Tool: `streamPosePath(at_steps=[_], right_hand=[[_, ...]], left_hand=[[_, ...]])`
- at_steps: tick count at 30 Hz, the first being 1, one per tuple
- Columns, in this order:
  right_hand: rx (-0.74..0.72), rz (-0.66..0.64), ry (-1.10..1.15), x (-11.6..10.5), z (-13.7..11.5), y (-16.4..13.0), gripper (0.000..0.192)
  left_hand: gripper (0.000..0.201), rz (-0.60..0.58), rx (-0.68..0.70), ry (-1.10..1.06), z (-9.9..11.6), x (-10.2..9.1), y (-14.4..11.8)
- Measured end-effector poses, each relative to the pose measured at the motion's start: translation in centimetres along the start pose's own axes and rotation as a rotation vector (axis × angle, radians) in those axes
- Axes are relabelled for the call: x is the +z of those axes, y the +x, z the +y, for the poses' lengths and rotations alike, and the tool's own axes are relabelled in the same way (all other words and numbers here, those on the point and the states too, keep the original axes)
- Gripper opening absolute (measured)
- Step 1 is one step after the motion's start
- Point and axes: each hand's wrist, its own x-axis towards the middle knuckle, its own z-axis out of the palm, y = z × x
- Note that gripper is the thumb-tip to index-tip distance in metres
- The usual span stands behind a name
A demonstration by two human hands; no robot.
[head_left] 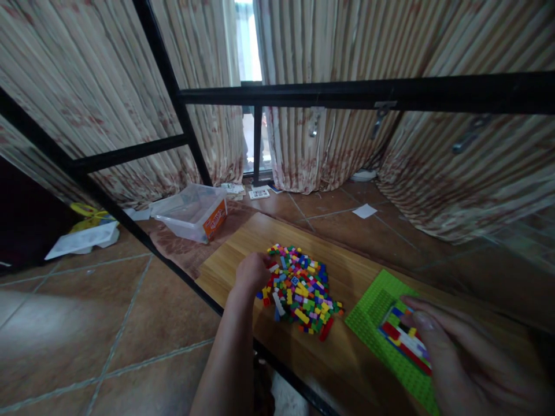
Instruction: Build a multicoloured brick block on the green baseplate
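Observation:
A heap of small multicoloured toy building bricks (301,289) lies on the wooden tabletop (277,231). At the heap's left edge is my left hand (251,273), its fingers curled in among the bricks. The fingertips and whatever they grip are hidden. To the right, a green studded baseplate (368,315) carries a block of joined bricks (405,341) in red, white, blue, green and yellow. My right hand (459,352) reaches over this block, thumb and index finger close together at its upper edge. Anything between those fingertips is too small to make out.
A clear plastic bin (191,211) with an orange label stands on the floor beyond the table's left end. Black metal bars (347,92) cross in front of long striped curtains (303,52). Papers (365,211) and a white tray (82,240) lie on the tiled floor.

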Motion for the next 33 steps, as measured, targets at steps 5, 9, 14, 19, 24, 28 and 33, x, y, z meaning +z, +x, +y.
streamPosePath(at_steps=[5, 9, 14, 19, 24, 28, 33], right_hand=[[0.092, -0.006, 0.014, 0.4, -0.8, 0.2, 0.028], [0.059, -0.034, 0.017, 0.3, -1.2, 0.2, 0.026], [0.008, -0.055, 0.018, 0.1, -1.6, 0.5, 0.022], [0.085, -0.098, 0.127, 1.4, -1.8, 0.6, 0.020], [0.438, -0.237, 0.450, 4.3, -0.7, 0.1, 0.034], [0.580, -0.243, 0.663, 5.1, 0.6, 0.4, 0.037], [0.580, -0.205, 0.686, 4.3, 1.7, 0.6, 0.029]], left_hand=[[0.016, -0.011, 0.001, 0.022, 0.4, 0.2, 0.2], [0.012, 0.002, -0.023, 0.024, 0.9, 0.4, 0.3], [0.010, 0.045, -0.018, -0.038, 0.6, 0.1, 0.3], [0.017, 0.039, 0.153, -0.273, 1.5, -0.4, -0.4], [0.014, -0.345, 0.415, -0.899, 6.2, 1.3, -3.6], [0.017, -0.539, 0.471, -0.986, 9.6, 3.7, -6.1], [0.019, -0.633, 0.486, -0.951, 10.8, 5.5, -7.0]])
